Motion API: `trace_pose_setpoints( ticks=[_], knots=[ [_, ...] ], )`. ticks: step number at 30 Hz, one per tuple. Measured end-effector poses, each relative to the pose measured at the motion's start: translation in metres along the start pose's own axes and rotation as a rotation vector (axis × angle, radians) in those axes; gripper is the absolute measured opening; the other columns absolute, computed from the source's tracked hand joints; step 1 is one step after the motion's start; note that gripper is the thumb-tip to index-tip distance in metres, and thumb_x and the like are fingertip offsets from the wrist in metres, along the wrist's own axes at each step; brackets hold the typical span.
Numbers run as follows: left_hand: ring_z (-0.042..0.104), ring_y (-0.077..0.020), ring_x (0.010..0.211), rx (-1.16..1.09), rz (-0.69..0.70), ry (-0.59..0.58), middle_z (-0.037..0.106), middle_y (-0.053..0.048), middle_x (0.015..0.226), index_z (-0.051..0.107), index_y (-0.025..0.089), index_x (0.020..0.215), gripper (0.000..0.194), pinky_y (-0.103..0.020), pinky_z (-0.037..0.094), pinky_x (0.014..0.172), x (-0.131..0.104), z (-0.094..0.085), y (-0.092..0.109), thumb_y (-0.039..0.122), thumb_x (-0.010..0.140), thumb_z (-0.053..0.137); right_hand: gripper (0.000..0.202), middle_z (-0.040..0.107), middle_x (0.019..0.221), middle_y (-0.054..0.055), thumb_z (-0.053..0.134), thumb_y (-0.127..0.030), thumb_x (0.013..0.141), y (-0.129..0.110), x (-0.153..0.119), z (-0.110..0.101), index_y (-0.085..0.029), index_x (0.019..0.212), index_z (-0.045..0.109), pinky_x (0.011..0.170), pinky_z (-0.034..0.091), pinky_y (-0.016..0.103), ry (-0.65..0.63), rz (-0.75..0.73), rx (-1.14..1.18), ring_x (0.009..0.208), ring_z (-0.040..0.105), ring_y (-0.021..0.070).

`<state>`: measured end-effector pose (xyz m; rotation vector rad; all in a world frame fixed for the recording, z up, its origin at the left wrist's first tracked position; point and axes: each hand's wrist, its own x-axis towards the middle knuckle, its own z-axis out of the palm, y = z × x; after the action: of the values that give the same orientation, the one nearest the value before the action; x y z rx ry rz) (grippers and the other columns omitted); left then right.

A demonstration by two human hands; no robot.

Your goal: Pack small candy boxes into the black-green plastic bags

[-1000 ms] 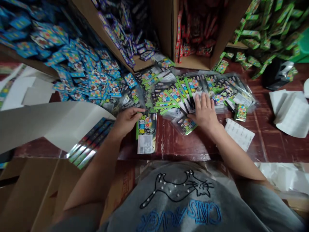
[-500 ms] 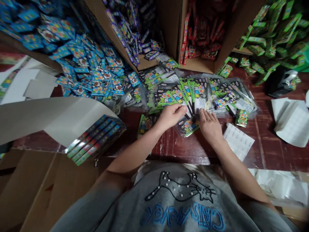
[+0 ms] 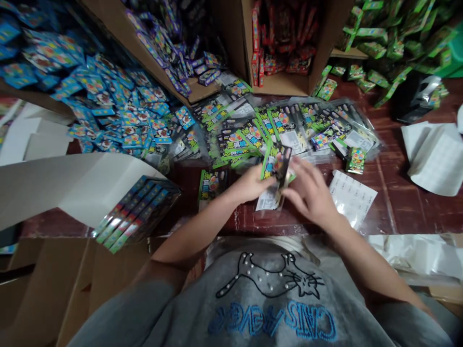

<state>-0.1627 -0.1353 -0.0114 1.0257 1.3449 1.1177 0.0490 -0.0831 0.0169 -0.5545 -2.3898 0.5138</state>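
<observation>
My left hand is closed on a printed plastic packet with a green edge and black-and-colour artwork. It is raised off the pile and bent, with a pale printed patch on its lower part. Close to the packet's right edge is my right hand, fingers and thumb apart and slightly blurred; whether a fingertip touches the packet is unclear. Behind both hands, similar packets lie overlapping on the dark red table. Another packet lies by my left wrist.
A sticker sheet and a small green box lie to the right. Cardboard bins hold purple boxes and red boxes. Blue boxes are heaped left, green ones right. A wrapped multi-box pack sits at the front left.
A packet has been lifted from the pile and turned up in my left hand. My right hand has come off the packets, moved nearer and spread its fingers. The view has shifted slightly.
</observation>
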Motion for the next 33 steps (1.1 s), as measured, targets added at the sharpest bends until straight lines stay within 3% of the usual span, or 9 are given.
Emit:
trace_pose_setpoints(
  ticks=[2,7,12,15,18,21,26,30,33],
  knots=[
    [0.071,-0.0249,0.109,0.141,0.055,-0.116,0.079,-0.007,0.115,0.071,0.016,0.12,0.033,-0.042,0.055,0.107,-0.02,0.001,-0.004,0.029,0.089,0.072,0.054,0.067,0.145,0.022,0.061,-0.039,0.107,0.014,0.011,-0.002,-0.015,0.155,0.054,0.114,0.057,0.055,0.023,0.1,-0.055,0.137,0.064,0.0336],
    [0.071,-0.0224,0.098,0.333,0.058,-0.257,0.077,-0.005,0.105,0.07,0.015,0.117,0.026,-0.039,0.059,0.098,-0.048,-0.003,-0.003,0.028,0.097,0.061,0.03,0.076,0.103,0.013,0.06,-0.042,0.107,0.023,0.022,-0.007,-0.016,0.117,0.072,0.091,0.059,0.041,-0.135,0.088,-0.013,0.1,0.071,0.0276],
    [0.073,-0.0236,0.102,0.276,0.026,-0.325,0.079,-0.008,0.115,0.07,0.016,0.13,0.042,-0.04,0.06,0.097,-0.052,-0.004,-0.001,0.033,0.092,0.074,0.044,0.073,0.08,0.003,0.059,-0.062,0.104,0.013,0.031,-0.036,-0.021,0.097,0.074,0.09,0.052,0.041,-0.607,0.048,0.116,0.076,0.067,0.0214],
    [0.075,-0.0225,0.093,0.088,-0.106,-0.303,0.081,-0.009,0.108,0.076,0.014,0.118,0.052,-0.037,0.061,0.087,-0.054,-0.003,-0.004,0.042,0.076,0.092,0.053,0.077,0.091,0.004,0.049,-0.069,0.106,0.012,0.035,-0.05,-0.025,0.093,0.075,0.106,0.05,0.05,-0.75,0.043,0.201,0.091,0.073,0.0245],
    [0.075,-0.0193,0.085,-0.047,-0.169,0.004,0.083,-0.008,0.1,0.08,0.014,0.104,0.044,-0.033,0.06,0.08,-0.058,0.002,-0.01,0.047,0.077,0.092,0.058,0.079,0.109,0.011,0.047,-0.075,0.103,0.008,0.026,-0.04,-0.025,0.106,0.076,0.109,0.053,0.055,-0.456,0.23,0.192,0.109,0.075,0.03],
    [0.076,-0.0188,0.091,-0.171,-0.116,0.269,0.084,-0.008,0.109,0.081,0.016,0.108,0.043,-0.033,0.061,0.088,-0.061,0.014,-0.02,0.048,0.081,0.089,0.058,0.079,0.112,0.013,0.05,-0.074,0.103,-0.004,0.008,-0.004,-0.022,0.121,0.069,0.096,0.061,0.046,-0.107,0.48,0.218,0.107,0.076,0.0286],
    [0.075,-0.0203,0.087,-0.008,-0.042,0.441,0.083,-0.007,0.097,0.077,0.018,0.097,0.035,-0.031,0.058,0.081,-0.063,0.033,-0.037,0.052,0.092,0.079,0.054,0.08,0.098,0.018,0.041,-0.065,0.108,-0.029,-0.022,0.059,-0.018,0.12,0.064,0.061,0.052,0.038,-0.049,0.711,-0.038,0.078,0.077,0.033],
    [0.077,-0.0247,0.084,0.457,-0.102,0.473,0.078,-0.009,0.084,0.07,0.021,0.09,0.037,-0.031,0.051,0.074,-0.06,0.026,-0.037,0.055,0.104,0.066,0.046,0.076,0.082,0.017,0.033,-0.054,0.112,-0.028,-0.028,0.09,-0.018,0.113,0.062,0.05,0.035,0.034,0.046,0.688,-0.226,0.058,0.07,0.0314],
    [0.08,-0.0298,0.089,0.598,-0.145,0.468,0.079,-0.014,0.089,0.068,0.02,0.098,0.036,-0.034,0.05,0.073,-0.059,0.024,-0.032,0.051,0.111,0.054,0.047,0.07,0.07,0.013,0.029,-0.052,0.112,-0.023,-0.024,0.102,-0.02,0.108,0.063,0.048,0.031,0.034,0.086,0.66,-0.229,0.052,0.066,0.0309]
  ],
)
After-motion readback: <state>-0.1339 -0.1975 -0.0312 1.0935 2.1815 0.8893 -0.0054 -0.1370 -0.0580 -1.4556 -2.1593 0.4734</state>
